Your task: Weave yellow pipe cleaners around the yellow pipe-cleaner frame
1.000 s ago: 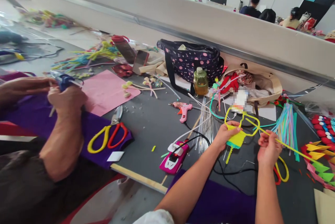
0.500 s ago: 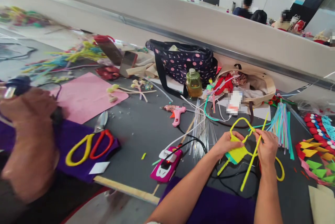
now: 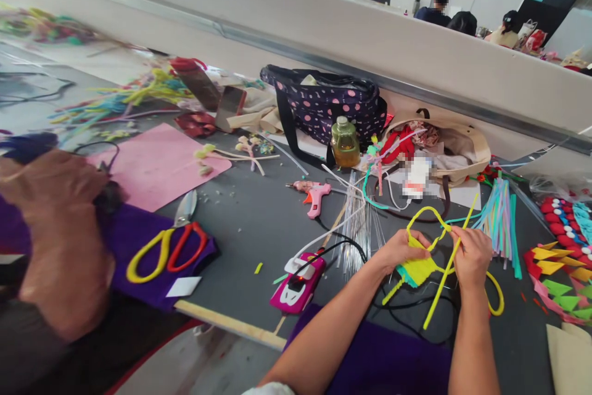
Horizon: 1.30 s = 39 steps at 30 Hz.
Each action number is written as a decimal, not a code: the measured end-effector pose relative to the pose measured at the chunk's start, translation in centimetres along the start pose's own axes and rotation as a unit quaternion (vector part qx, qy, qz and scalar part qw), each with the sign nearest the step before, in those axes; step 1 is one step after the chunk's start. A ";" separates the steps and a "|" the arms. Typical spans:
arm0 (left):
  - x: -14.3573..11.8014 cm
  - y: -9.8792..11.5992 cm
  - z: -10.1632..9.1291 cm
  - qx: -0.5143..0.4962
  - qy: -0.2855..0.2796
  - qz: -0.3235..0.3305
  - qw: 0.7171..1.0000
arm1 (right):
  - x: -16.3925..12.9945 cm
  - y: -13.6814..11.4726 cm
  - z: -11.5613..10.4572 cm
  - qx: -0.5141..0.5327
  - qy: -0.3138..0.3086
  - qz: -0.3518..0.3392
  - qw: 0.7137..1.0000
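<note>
The small yellow woven pipe-cleaner piece (image 3: 419, 270) sat pinched in the left hand (image 3: 401, 250), just beside the right hand (image 3: 472, 257), whose fingers clamped a long yellow pipe cleaner (image 3: 444, 278).

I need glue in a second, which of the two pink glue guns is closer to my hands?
The magenta glue gun, lying near the table's front edge just left of your left hand. The paler pink glue gun lies farther back, toward the yellow bottle.
</note>
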<state>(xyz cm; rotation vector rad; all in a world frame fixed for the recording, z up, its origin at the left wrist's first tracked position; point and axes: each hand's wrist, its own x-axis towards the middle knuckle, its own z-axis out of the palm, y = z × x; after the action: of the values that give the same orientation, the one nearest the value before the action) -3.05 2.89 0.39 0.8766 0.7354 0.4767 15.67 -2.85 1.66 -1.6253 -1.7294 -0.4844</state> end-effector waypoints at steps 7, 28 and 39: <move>-0.1 0.0 -0.3 0.002 -0.005 0.001 1.000 | -0.1 0.0 0.2 0.043 -0.034 0.009 0.998; -0.9 0.2 0.6 0.033 -0.047 0.031 0.998 | 2.4 -1.6 0.1 -0.016 -0.072 -0.077 0.994; -1.3 0.6 0.5 0.023 -0.041 0.049 0.998 | 3.2 -2.1 0.5 0.033 -0.060 -0.056 0.996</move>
<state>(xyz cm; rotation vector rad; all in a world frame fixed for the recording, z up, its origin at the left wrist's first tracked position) -3.58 2.17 1.55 0.9727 0.6321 0.5086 13.64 -0.55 3.96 -1.5445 -1.9122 -0.3845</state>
